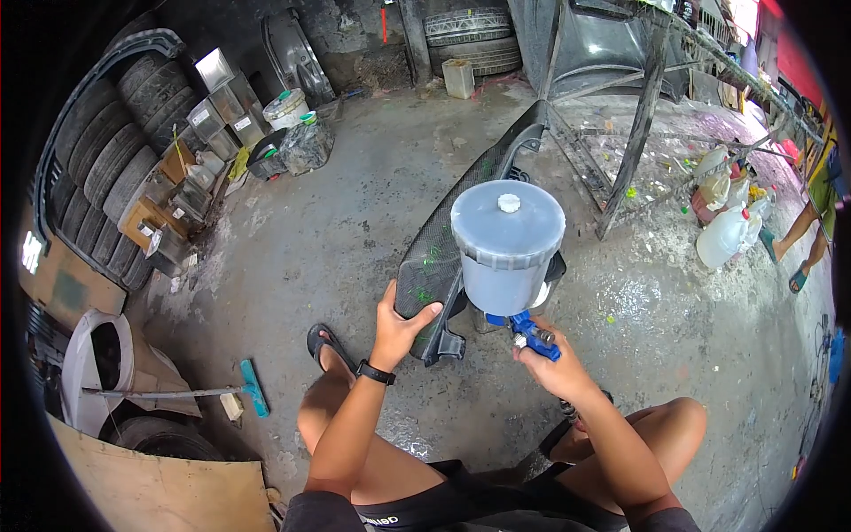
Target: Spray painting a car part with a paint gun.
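A long dark car body panel with a woven carbon-look surface and small green marks stretches away in front of me. Its near end is in my left hand, thumb over the top and fingers wrapped round the edge. My right hand closes round a blue spray gun. On top of the gun sits a large translucent cup with a lid and a white cap; it looks greyish inside. The cup hides part of the panel, and the gun's nozzle is out of sight behind it.
Stacked tyres and metal cans line the left wall. A squeegee lies near a white drum. A wooden frame stands ahead right. Plastic jugs sit by another person's legs. The concrete floor looks wet.
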The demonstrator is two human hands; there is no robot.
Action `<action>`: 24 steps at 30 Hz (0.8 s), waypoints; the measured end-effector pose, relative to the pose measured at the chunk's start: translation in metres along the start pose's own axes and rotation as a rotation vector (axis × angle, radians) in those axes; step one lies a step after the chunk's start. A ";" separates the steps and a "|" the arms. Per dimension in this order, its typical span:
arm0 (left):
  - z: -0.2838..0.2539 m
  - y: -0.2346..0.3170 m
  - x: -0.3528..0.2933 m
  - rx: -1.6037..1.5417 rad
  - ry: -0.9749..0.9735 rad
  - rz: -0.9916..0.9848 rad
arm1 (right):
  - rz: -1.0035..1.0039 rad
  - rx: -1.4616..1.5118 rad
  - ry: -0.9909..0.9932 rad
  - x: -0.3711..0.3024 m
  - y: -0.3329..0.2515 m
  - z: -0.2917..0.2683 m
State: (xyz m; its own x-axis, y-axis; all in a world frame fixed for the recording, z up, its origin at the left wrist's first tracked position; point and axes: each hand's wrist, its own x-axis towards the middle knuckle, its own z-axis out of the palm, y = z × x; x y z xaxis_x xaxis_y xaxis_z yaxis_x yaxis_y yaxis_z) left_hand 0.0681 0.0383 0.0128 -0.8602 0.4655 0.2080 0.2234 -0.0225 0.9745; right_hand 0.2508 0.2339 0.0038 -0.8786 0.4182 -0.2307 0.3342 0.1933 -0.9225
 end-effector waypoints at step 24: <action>-0.004 0.001 -0.003 -0.002 -0.013 -0.018 | 0.043 0.169 -0.061 -0.001 -0.026 -0.012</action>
State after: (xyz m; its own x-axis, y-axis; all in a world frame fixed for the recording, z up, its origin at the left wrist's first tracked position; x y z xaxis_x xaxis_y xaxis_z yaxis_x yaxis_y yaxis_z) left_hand 0.0691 0.0333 0.0138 -0.8578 0.4776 0.1897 0.2076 -0.0156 0.9781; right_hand 0.2469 0.2386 0.0318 -0.8854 0.3671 -0.2851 0.3148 0.0222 -0.9489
